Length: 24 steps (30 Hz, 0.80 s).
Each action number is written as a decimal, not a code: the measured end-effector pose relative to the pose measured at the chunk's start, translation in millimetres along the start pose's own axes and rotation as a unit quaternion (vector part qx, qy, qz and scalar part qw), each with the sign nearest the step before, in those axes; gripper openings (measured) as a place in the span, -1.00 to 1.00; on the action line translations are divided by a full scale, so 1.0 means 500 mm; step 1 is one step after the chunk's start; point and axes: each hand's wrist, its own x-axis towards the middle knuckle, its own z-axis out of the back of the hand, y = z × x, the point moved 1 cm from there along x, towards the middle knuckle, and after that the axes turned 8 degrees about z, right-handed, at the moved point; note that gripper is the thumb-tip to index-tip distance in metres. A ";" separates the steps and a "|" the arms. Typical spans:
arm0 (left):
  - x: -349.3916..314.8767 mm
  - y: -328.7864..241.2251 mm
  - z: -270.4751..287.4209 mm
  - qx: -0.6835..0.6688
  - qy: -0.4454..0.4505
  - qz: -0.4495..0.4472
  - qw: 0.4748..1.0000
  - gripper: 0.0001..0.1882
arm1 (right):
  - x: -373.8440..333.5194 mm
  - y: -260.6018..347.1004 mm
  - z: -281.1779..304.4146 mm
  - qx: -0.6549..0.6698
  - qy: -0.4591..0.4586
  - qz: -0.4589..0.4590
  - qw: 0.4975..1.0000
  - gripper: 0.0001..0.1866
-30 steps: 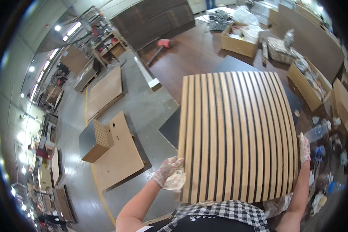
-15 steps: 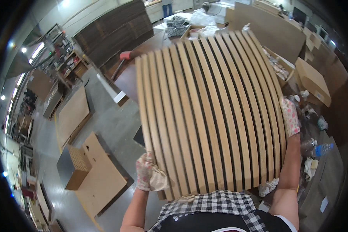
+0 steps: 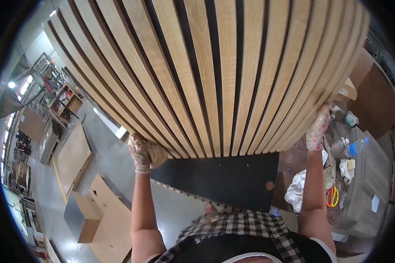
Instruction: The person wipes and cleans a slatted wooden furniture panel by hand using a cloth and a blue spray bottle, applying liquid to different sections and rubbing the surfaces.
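A large slatted wood panel (image 3: 227, 79), pale slats with dark gaps between them, is tilted up in front of me and fills the upper middle. At its lower left corner my left hand (image 3: 140, 154), in a floral glove, is closed on the edge, with a crumpled beige cloth or loose glove part beside the fingers. My right hand (image 3: 319, 128), gloved in the same pattern, grips the lower right edge. Below the panel's bottom edge shows a dark flat board (image 3: 219, 177). Fingers behind the panel are hidden.
Right of me are a plastic bottle (image 3: 357, 147), red-and-yellow scissors (image 3: 332, 197), white crumpled plastic (image 3: 296, 191) and stacked grey sheets (image 3: 365, 193). On the floor at left lie flat brown boards (image 3: 76, 151) and a dark-sided box (image 3: 81, 217).
The panel has been raised and tilted up toward me, now looming larger. Both hands moved with it, the left up and leftward. The dark board and scissors have come into view.
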 end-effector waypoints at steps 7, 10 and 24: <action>0.044 -0.103 -0.046 -0.071 -0.046 0.049 0.995 -0.45 | 0.030 0.220 -0.091 -0.293 0.152 0.278 0.902 -0.35; 0.038 -0.111 -0.046 -0.081 -0.051 0.074 0.993 -0.51 | 0.001 0.268 -0.119 -0.071 0.155 0.034 0.985 -0.37; 0.025 -0.113 -0.037 -0.106 -0.011 0.056 0.993 -0.50 | -0.025 0.173 -0.062 -0.123 0.135 0.104 0.978 -0.44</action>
